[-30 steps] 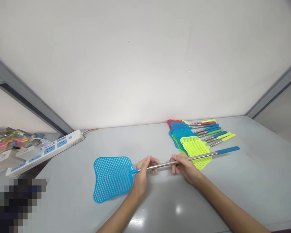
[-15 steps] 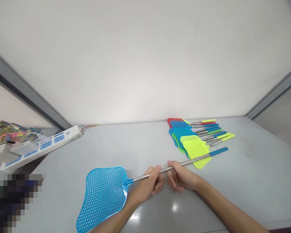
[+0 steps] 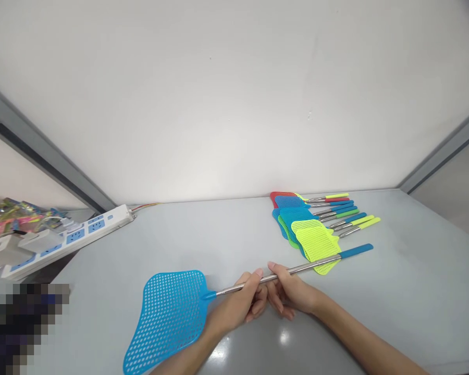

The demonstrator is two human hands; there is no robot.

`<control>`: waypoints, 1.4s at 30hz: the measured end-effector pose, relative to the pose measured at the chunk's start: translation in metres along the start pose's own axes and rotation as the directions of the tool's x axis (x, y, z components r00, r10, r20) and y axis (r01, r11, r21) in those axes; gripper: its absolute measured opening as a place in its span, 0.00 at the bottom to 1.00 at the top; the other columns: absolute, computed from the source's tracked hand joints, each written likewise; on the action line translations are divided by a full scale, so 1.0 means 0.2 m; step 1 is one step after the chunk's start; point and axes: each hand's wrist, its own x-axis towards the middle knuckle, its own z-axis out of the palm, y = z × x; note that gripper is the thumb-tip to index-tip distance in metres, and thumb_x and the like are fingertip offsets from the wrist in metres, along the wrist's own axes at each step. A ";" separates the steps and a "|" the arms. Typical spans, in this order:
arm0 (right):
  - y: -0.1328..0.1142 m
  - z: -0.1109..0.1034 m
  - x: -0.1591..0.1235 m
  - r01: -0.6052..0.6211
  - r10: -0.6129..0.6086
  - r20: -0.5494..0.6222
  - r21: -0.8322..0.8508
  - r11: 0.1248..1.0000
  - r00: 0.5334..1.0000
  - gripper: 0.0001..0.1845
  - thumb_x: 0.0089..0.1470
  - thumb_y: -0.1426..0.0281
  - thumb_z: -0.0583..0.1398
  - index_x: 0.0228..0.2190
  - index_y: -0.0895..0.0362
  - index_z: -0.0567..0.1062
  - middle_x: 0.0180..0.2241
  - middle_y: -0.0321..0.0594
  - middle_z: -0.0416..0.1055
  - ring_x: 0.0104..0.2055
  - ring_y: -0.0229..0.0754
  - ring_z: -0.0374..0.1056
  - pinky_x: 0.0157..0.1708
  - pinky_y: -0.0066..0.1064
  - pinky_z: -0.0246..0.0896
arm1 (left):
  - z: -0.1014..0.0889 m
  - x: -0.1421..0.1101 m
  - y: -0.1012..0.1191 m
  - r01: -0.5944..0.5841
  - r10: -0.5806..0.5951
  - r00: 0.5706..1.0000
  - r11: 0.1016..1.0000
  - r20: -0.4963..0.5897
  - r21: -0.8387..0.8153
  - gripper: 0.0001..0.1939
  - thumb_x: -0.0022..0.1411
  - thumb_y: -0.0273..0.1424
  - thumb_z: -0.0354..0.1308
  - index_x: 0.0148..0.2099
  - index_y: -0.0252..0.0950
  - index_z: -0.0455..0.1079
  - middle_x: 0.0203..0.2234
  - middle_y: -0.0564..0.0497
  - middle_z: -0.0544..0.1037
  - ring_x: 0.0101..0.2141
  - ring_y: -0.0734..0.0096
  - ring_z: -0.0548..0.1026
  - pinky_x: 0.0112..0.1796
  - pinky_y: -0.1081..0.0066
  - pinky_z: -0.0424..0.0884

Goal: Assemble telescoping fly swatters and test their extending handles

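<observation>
A blue fly swatter (image 3: 172, 312) with a metal telescopic shaft and a blue grip is held slantwise above the grey table. My left hand (image 3: 247, 299) is closed round the shaft, thumb on top, on the side nearer the perforated head. Just right of it, my right hand (image 3: 291, 289) pinches the same shaft between thumb and fingers. The two hands almost touch. The swatter's grip end points to the right, past the pile. Behind it lies an overlapping pile of fly swatters with yellow (image 3: 316, 239), blue, green and red heads, their grips pointing right.
A white power strip (image 3: 119, 214) with plugged-in adapters (image 3: 41, 240) runs along the left of the grey table (image 3: 203, 234). Colourful plastic packets (image 3: 11, 219) lie beyond it. A white wall (image 3: 219, 104) rises behind the table. A pixelated dark patch covers the lower left.
The right hand has shifted slightly left towards the left hand, and the swatter's grip end reaches a little further right. Both hands keep hold of the shaft.
</observation>
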 end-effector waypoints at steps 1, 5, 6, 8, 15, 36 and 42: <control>-0.01 0.00 0.00 0.010 -0.010 -0.013 0.006 1.000 1.000 0.36 0.53 0.57 0.37 0.05 0.61 0.64 0.04 0.35 0.54 0.05 0.30 0.49 0.07 0.23 0.42 | 0.00 0.00 0.00 0.004 -0.004 1.000 1.000 -0.025 0.024 0.26 0.59 0.41 0.32 0.14 0.36 0.51 0.07 0.57 0.53 0.14 0.78 0.54 0.22 0.74 0.54; -0.03 0.01 0.01 0.125 -0.121 -0.136 0.020 0.992 0.983 0.33 0.53 0.59 0.41 0.05 0.60 0.62 0.04 0.34 0.53 0.08 0.30 0.51 0.12 0.24 0.45 | 0.00 0.01 0.00 -0.034 0.047 0.990 0.995 -0.131 0.095 0.25 0.58 0.41 0.35 0.14 0.37 0.54 0.08 0.57 0.54 0.16 0.76 0.57 0.25 0.74 0.55; -0.03 0.00 0.01 0.175 -0.169 -0.179 0.019 0.984 0.969 0.32 0.53 0.60 0.44 0.05 0.60 0.61 0.04 0.33 0.52 0.09 0.30 0.50 0.12 0.24 0.44 | 0.00 0.01 0.00 -0.047 0.062 0.985 0.994 -0.159 0.098 0.25 0.58 0.41 0.35 0.14 0.37 0.54 0.08 0.57 0.54 0.16 0.76 0.57 0.25 0.74 0.55; -0.04 0.00 0.01 0.271 -0.255 -0.256 0.027 0.962 0.932 0.29 0.52 0.63 0.49 0.04 0.59 0.59 0.03 0.31 0.49 0.09 0.29 0.48 0.13 0.24 0.42 | 0.00 0.03 -0.01 -0.077 0.092 0.973 0.994 -0.213 0.077 0.25 0.58 0.42 0.36 0.14 0.37 0.55 0.08 0.57 0.54 0.16 0.76 0.57 0.25 0.73 0.55; -0.08 -0.05 0.00 0.434 -0.317 -0.463 0.171 0.884 0.828 0.26 0.50 0.65 0.53 0.06 0.58 0.55 0.04 0.27 0.45 0.08 0.28 0.42 0.13 0.26 0.35 | -0.07 0.09 0.00 -0.253 0.207 0.888 0.966 -0.410 -0.061 0.28 0.58 0.45 0.36 0.11 0.37 0.55 0.05 0.55 0.53 0.12 0.77 0.55 0.20 0.74 0.53; -0.09 -0.13 0.00 0.529 -0.325 -0.677 0.112 0.841 0.661 0.22 0.49 0.66 0.52 0.08 0.56 0.54 0.06 0.29 0.45 0.11 0.30 0.42 0.14 0.28 0.39 | -0.17 0.16 -0.03 -0.577 -0.040 0.603 0.669 -0.797 -0.470 0.22 0.53 0.45 0.45 0.18 0.33 0.59 0.08 0.58 0.57 0.11 0.83 0.54 0.14 0.78 0.51; -0.08 -0.11 -0.01 0.430 -0.333 -0.435 0.147 0.891 0.837 0.24 0.51 0.63 0.48 0.08 0.56 0.53 0.06 0.30 0.48 0.11 0.31 0.43 0.14 0.27 0.40 | -0.19 0.16 -0.05 -0.623 -0.008 0.572 0.646 -0.820 -0.441 0.19 0.53 0.43 0.46 0.22 0.33 0.61 0.08 0.59 0.56 0.10 0.83 0.54 0.14 0.78 0.50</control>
